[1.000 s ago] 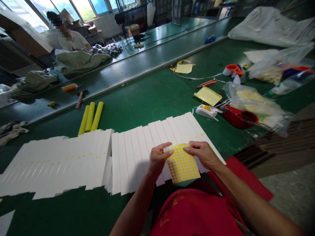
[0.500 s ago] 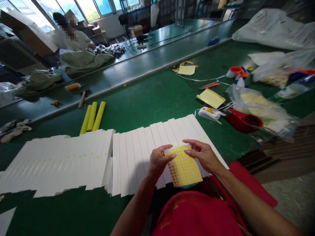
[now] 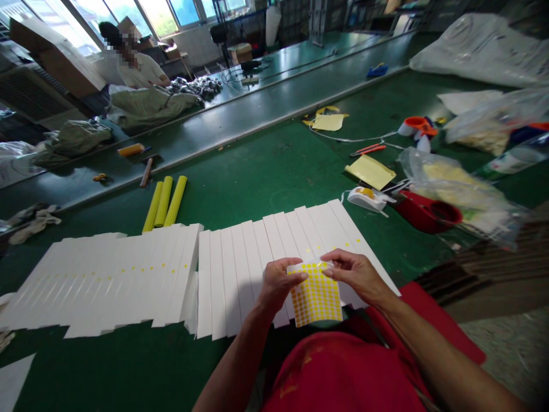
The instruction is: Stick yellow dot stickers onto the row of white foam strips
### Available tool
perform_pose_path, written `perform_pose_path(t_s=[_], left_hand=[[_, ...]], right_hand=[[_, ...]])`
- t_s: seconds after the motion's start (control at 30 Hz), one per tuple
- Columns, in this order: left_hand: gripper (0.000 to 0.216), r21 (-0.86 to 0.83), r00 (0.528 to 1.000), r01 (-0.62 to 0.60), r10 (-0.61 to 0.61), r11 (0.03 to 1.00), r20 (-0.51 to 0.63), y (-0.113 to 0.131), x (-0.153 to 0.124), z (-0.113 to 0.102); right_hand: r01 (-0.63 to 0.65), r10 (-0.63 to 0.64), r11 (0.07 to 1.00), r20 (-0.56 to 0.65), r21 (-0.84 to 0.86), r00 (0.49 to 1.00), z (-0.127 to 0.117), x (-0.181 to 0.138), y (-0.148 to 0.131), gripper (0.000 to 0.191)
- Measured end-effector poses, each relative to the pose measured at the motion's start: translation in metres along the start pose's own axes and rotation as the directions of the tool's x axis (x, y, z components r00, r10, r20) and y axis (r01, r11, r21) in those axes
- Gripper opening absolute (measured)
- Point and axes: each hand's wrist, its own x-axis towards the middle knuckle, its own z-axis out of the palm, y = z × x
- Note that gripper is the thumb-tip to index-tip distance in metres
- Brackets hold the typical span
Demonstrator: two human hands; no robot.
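Right, the sticker sheet (image 3: 317, 300) was up in both hands, above the near edge of the table (image 3: 266, 166) and in front of the right-hand row of boxes (image 3: 240, 252)! Clamped on its top left corner was the left hand (image 3: 275, 284), thumb laid over the front. Over at the top right corner, the right hand (image 3: 360, 278) had thumb and fingertips close together, though whether they pinched the sheet or a single sticker, you couldn't tell. Just beyond them, a few yellow dots (image 3: 358, 241) sat on the row's right end. To the left, a second row (image 3: 120, 286) lay along the near edge, dots running across it, with three yellow rolls (image 3: 163, 201) behind. Out toward the table's right edge, a white dispenser (image 3: 366, 198) stood just beside a red dispenser (image 3: 429, 213), and near them lay a yellow packet (image 3: 371, 171).
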Motion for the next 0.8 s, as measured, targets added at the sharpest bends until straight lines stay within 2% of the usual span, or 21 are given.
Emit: perform_pose_path(t_s=[0.17,0.33,0.4,0.53,0.63,0.7,0.8], left_hand=[[0.048,-0.057,0.999,0.007,-0.004,0.998,0.051,-0.004,-0.002,-0.004],[0.049,0.115,0.999,0.025,-0.029,0.993,0.03,-0.005,-0.004,-0.007],[0.05,0.131,0.999,0.019,-0.023,0.991,0.025,-0.005,-0.005,-0.006],[0.072,-0.057,0.994,-0.034,0.039,0.998,0.1,-0.007,-0.006,-0.004],[0.07,-0.095,0.992,-0.03,0.041,0.995,0.115,-0.01,-0.008,-0.003],[0.069,-0.11,0.993,-0.046,0.057,0.993,0.101,-0.011,-0.009,-0.003],[0.079,-0.176,0.988,-0.091,0.111,0.98,0.109,-0.013,-0.012,-0.003]], right_hand=[[-0.046,0.043,0.997,0.066,0.054,0.997,-0.002,-0.004,0.007,0.037],[-0.126,0.114,0.983,0.097,0.13,0.989,-0.002,-0.006,0.008,0.034],[-0.138,0.123,0.974,0.093,0.181,0.988,0.0,-0.007,0.008,0.034],[-0.148,0.15,0.919,0.023,0.365,0.988,0.008,-0.009,0.007,0.044],[-0.179,0.213,0.864,-0.019,0.47,0.977,0.015,-0.011,0.004,0.049],[-0.216,0.247,0.847,0.001,0.485,0.969,0.019,-0.013,0.002,0.056],[-0.242,0.25,0.831,0.053,0.501,0.967,0.023,-0.016,-0.001,0.059]])
